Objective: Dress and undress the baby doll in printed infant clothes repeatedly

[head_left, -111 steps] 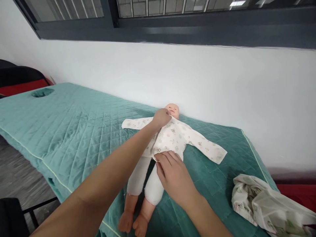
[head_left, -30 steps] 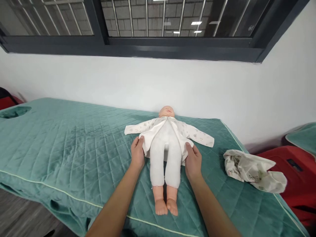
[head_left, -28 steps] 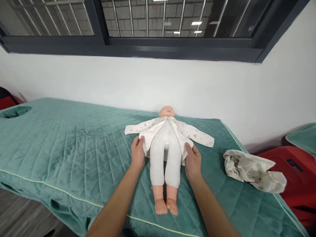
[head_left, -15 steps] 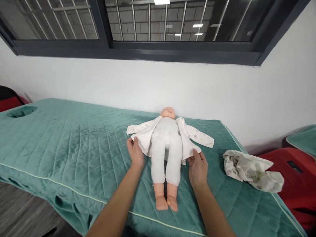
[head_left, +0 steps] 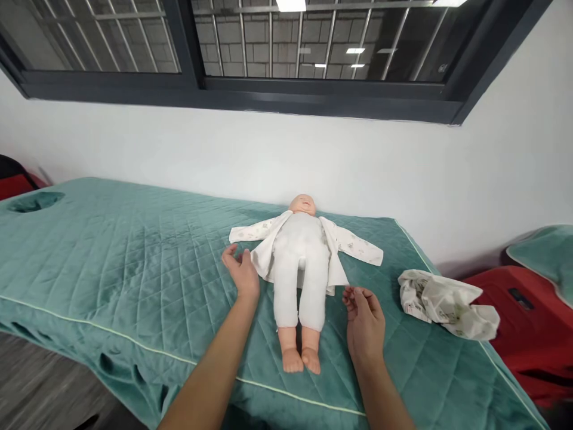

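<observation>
A baby doll [head_left: 301,245] with a white cloth body lies on its back, head toward the wall and bare feet toward me. It wears a white long-sleeved baby jacket [head_left: 338,272], unfastened and spread at the front, with small prints on the sleeves. My left hand [head_left: 242,273] is open beside the left front flap, thumb and fingers apart, close to the flap's edge. By the lower corner of the right flap is my right hand [head_left: 364,313], fingers loosely curled and apparently free of the cloth.
The doll lies on a padded bed with a green quilted cover [head_left: 156,280]. A crumpled white printed cloth [head_left: 447,303] sits to the right, beside a red case [head_left: 514,310]. Behind are a white wall [head_left: 201,149] and a dark-framed window [head_left: 313,98].
Both jacket flaps have slipped from my fingers and fallen inward toward the doll. My left hand has opened; my right hand has moved slightly down and toward me.
</observation>
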Action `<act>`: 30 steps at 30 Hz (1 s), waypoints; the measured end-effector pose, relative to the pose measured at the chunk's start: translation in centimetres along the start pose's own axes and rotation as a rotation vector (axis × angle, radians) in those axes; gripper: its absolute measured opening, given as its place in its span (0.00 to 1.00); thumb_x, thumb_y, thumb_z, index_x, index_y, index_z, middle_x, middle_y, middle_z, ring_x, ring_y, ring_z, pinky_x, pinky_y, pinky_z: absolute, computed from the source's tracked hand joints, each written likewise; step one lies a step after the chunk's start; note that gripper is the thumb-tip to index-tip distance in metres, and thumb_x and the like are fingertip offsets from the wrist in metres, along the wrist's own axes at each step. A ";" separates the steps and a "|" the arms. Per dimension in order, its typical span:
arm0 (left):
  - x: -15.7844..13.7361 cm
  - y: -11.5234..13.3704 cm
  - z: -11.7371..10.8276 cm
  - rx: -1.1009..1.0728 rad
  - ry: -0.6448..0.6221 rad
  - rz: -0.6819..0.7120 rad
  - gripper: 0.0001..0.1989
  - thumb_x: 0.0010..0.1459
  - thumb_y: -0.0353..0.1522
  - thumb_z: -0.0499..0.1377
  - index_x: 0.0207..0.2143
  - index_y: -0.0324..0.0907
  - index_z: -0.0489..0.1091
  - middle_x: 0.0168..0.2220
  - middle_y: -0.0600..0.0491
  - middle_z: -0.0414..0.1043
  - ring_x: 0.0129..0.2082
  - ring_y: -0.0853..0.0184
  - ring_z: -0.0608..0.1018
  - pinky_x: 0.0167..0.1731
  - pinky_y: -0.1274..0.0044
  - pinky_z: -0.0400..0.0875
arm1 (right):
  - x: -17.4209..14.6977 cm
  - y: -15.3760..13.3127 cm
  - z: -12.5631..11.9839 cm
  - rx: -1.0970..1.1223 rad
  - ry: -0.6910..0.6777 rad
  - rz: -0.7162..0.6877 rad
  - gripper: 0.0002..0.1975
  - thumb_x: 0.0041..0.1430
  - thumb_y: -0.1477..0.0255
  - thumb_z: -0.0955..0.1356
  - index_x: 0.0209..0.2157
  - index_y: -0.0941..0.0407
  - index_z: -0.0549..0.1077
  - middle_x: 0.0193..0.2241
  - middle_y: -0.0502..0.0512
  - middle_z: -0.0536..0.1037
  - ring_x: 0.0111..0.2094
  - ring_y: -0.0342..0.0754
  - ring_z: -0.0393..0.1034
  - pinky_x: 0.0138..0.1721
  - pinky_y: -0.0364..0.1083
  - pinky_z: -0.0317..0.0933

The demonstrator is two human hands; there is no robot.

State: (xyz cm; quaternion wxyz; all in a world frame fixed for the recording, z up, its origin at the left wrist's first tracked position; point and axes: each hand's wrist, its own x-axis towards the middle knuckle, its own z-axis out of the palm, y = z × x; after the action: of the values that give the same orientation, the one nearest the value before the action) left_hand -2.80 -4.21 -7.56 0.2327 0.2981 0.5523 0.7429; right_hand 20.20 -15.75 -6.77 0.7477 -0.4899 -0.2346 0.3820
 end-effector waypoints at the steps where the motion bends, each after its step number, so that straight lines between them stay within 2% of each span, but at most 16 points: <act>1: -0.1 0.0 0.0 0.012 -0.021 0.004 0.13 0.59 0.31 0.58 0.47 0.44 0.64 0.55 0.48 0.64 0.58 0.61 0.67 0.60 0.67 0.60 | 0.0 0.1 0.0 -0.027 0.005 -0.012 0.12 0.52 0.61 0.75 0.32 0.54 0.73 0.34 0.48 0.76 0.36 0.43 0.70 0.41 0.43 0.67; 4: -0.2 -0.2 0.1 0.028 -0.113 -0.013 0.12 0.60 0.33 0.58 0.47 0.44 0.67 0.52 0.49 0.68 0.55 0.62 0.71 0.59 0.66 0.62 | 0.0 0.4 0.1 -0.166 0.008 -0.072 0.14 0.54 0.61 0.73 0.39 0.53 0.73 0.41 0.51 0.76 0.42 0.46 0.71 0.47 0.47 0.66; 6: -0.3 -0.3 0.1 0.057 -0.194 -0.005 0.13 0.59 0.33 0.58 0.48 0.44 0.68 0.52 0.48 0.69 0.54 0.62 0.72 0.59 0.66 0.63 | 0.0 0.5 0.5 -0.326 0.007 -0.160 0.18 0.55 0.60 0.71 0.46 0.53 0.72 0.47 0.55 0.75 0.49 0.51 0.70 0.52 0.52 0.64; 8: -0.5 -0.2 0.2 0.122 -0.285 0.029 0.15 0.58 0.32 0.58 0.49 0.45 0.68 0.52 0.48 0.70 0.52 0.61 0.72 0.58 0.65 0.64 | -0.1 0.4 1.0 -0.576 0.014 -0.330 0.21 0.56 0.61 0.69 0.50 0.54 0.70 0.55 0.61 0.71 0.57 0.58 0.64 0.58 0.59 0.58; 10: -0.7 -0.1 0.1 0.206 -0.347 0.088 0.18 0.57 0.31 0.59 0.51 0.45 0.68 0.51 0.48 0.70 0.52 0.60 0.72 0.58 0.64 0.63 | -0.1 0.5 1.6 -0.832 0.013 -0.525 0.23 0.56 0.62 0.68 0.52 0.55 0.69 0.61 0.66 0.64 0.64 0.63 0.54 0.62 0.64 0.50; 12: -1.0 0.0 0.1 0.274 -0.381 0.171 0.20 0.55 0.30 0.60 0.52 0.45 0.68 0.51 0.47 0.70 0.53 0.58 0.71 0.58 0.62 0.63 | 0.4 0.7 2.1 -0.979 -0.011 -0.629 0.26 0.56 0.62 0.67 0.55 0.56 0.67 0.65 0.68 0.58 0.67 0.65 0.47 0.63 0.67 0.46; 14: -1.1 0.0 0.0 0.306 -0.398 0.256 0.22 0.53 0.29 0.61 0.51 0.45 0.69 0.50 0.46 0.70 0.54 0.56 0.70 0.57 0.62 0.63 | 1.3 1.1 2.5 -1.004 -0.037 -0.624 0.28 0.57 0.61 0.66 0.58 0.58 0.65 0.65 0.70 0.58 0.67 0.65 0.47 0.63 0.67 0.45; 17: -1.1 -0.2 -0.3 0.349 -0.381 0.331 0.21 0.52 0.29 0.62 0.50 0.44 0.70 0.48 0.46 0.71 0.52 0.54 0.70 0.56 0.60 0.63 | 3.3 1.6 3.0 -0.953 -0.033 -0.566 0.29 0.56 0.60 0.66 0.56 0.60 0.67 0.62 0.72 0.63 0.65 0.66 0.51 0.64 0.66 0.43; 19: -1.1 -0.4 -0.4 0.409 -0.365 0.357 0.19 0.52 0.30 0.62 0.48 0.42 0.71 0.45 0.45 0.72 0.50 0.53 0.71 0.55 0.59 0.64 | 4.6 1.7 3.3 -0.902 -0.002 -0.531 0.28 0.53 0.60 0.68 0.53 0.59 0.69 0.60 0.70 0.67 0.63 0.65 0.55 0.64 0.64 0.43; 22: -1.0 -0.4 -0.6 0.480 -0.368 0.381 0.12 0.55 0.31 0.60 0.43 0.42 0.73 0.41 0.46 0.72 0.46 0.54 0.72 0.52 0.60 0.65 | 6.0 1.4 3.4 -0.896 0.082 -0.433 0.27 0.49 0.61 0.71 0.50 0.59 0.72 0.53 0.70 0.74 0.56 0.66 0.62 0.60 0.63 0.48; 26: -1.1 0.0 -0.7 0.473 -0.367 0.358 0.07 0.58 0.32 0.57 0.38 0.43 0.74 0.36 0.48 0.72 0.41 0.56 0.72 0.47 0.64 0.66 | 6.1 0.8 2.9 -0.965 0.093 -0.286 0.20 0.52 0.62 0.68 0.44 0.57 0.75 0.39 0.62 0.79 0.42 0.60 0.70 0.49 0.58 0.59; 28: -1.3 0.2 -0.9 0.435 -0.376 0.357 0.08 0.59 0.32 0.56 0.38 0.43 0.75 0.35 0.49 0.72 0.39 0.59 0.73 0.45 0.67 0.67 | 5.6 0.6 2.8 -0.932 0.072 -0.287 0.16 0.55 0.62 0.67 0.42 0.55 0.76 0.35 0.57 0.79 0.37 0.56 0.71 0.45 0.54 0.61; 30: -1.5 0.6 -1.0 0.388 -0.393 0.382 0.09 0.61 0.32 0.55 0.39 0.43 0.75 0.34 0.50 0.71 0.38 0.61 0.74 0.43 0.70 0.68 | 4.9 0.5 2.9 -0.855 0.064 -0.351 0.14 0.56 0.62 0.67 0.40 0.55 0.76 0.34 0.55 0.79 0.36 0.54 0.70 0.43 0.52 0.62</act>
State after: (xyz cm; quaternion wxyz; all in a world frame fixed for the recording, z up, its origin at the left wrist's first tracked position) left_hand -2.47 -6.04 -7.50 0.1302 0.5723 0.5622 0.5826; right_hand 20.83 -10.12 -6.15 0.5388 -0.7186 -0.4274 0.1032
